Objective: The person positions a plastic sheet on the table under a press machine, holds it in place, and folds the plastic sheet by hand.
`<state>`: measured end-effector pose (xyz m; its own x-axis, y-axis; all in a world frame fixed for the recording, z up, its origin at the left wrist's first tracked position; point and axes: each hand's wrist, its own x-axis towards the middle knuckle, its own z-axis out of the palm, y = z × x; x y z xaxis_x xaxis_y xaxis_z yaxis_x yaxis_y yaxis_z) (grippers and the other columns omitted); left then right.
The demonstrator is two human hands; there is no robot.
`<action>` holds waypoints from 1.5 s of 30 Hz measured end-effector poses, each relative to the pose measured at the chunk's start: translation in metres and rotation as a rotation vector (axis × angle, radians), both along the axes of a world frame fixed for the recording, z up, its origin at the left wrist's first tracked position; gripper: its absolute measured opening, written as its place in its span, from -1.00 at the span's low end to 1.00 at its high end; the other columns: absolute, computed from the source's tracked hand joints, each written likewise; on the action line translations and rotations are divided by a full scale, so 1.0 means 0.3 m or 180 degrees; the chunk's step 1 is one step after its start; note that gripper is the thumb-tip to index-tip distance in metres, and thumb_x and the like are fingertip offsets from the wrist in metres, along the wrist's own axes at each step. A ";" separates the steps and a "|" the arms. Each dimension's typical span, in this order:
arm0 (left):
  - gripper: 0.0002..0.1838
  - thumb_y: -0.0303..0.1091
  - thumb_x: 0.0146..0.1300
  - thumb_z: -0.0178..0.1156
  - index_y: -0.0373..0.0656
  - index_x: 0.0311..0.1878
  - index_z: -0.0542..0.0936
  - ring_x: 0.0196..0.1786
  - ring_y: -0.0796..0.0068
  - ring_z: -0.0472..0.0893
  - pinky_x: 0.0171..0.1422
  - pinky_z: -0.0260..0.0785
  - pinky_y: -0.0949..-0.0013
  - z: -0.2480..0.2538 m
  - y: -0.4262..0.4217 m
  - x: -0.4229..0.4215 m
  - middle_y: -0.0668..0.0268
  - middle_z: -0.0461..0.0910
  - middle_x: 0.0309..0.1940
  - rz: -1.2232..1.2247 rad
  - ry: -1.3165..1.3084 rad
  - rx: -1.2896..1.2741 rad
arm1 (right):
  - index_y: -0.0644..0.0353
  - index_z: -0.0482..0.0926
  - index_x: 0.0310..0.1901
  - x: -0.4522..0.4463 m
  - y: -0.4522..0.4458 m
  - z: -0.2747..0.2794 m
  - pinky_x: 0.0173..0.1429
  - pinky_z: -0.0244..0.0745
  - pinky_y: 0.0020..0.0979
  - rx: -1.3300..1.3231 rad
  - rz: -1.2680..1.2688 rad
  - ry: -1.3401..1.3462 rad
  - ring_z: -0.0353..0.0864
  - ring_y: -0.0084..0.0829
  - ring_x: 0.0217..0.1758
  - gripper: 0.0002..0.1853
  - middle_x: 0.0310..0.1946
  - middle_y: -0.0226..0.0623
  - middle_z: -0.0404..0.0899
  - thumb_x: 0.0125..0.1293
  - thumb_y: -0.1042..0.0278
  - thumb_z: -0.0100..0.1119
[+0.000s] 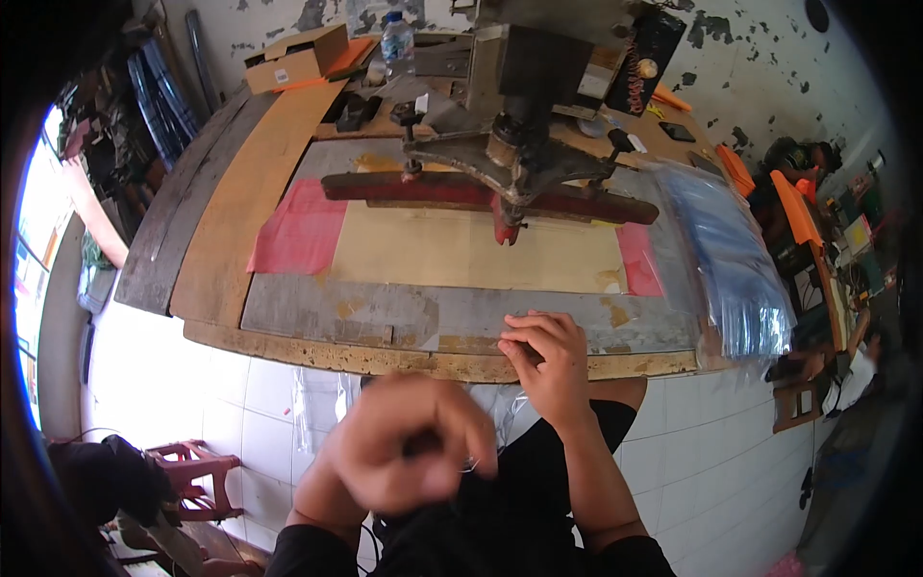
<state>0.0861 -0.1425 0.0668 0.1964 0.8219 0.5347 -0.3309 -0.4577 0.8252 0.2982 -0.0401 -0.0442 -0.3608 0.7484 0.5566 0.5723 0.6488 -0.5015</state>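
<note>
My left hand (413, 442) is raised close to the camera in front of my body, blurred, its fingers curled; whether it holds anything is unclear. At the table's front edge, my right hand (548, 361) has its thumb and fingers pinched together, and anything between them is too small to make out. Beyond my hands lies a cream sheet (461, 260) on the grey metal plate (336, 313), with pink pieces (298, 231) at both ends. Above the sheet hangs a press head (514, 163) with a red bar (586, 205).
Clear plastic sleeves (731, 260) are stacked at the table's right side. A cardboard box (293, 58) and a water bottle (396, 46) stand at the back. A red stool (197, 476) is at lower left. Another person (803, 159) is at the far right.
</note>
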 end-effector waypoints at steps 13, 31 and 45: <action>-0.62 -0.39 0.21 0.37 -0.15 0.12 0.66 0.31 0.06 0.58 0.49 0.28 -0.02 -0.301 0.258 -0.042 0.15 0.66 0.14 0.2488 0.2961 0.0578 | 0.07 0.70 -0.21 -0.025 -0.005 0.029 0.14 0.37 -0.23 0.0570 -0.0092 0.0110 0.70 -0.36 -0.05 -0.85 -0.18 -0.51 0.73 0.22 0.47 0.49; -0.47 -0.32 0.28 0.17 -0.25 0.31 0.62 0.49 0.05 0.51 0.62 0.19 -0.09 -0.305 0.270 -0.065 0.12 0.65 0.32 0.1945 0.3188 0.0193 | 0.09 0.72 -0.21 -0.018 0.032 0.015 0.08 0.40 -0.30 0.0806 -0.0161 0.0483 0.72 -0.41 -0.13 -0.82 -0.20 -0.51 0.76 0.19 0.46 0.55; -0.52 -0.17 0.43 0.16 -0.21 0.31 0.60 0.57 0.00 0.39 0.64 0.14 -0.11 -0.287 0.260 -0.061 0.08 0.52 0.42 0.2338 0.2836 -0.0185 | -0.01 0.71 -0.18 0.030 -0.035 0.003 0.10 0.43 -0.30 0.0528 0.0654 0.0280 0.75 -0.44 -0.05 -0.81 -0.13 -0.55 0.74 0.22 0.36 0.56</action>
<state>0.0677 -0.0643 -0.0194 -0.0507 0.9131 0.4046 0.7092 -0.2524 0.6583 0.3071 -0.0506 -0.0432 -0.4404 0.5606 0.7012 0.3792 0.8242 -0.4207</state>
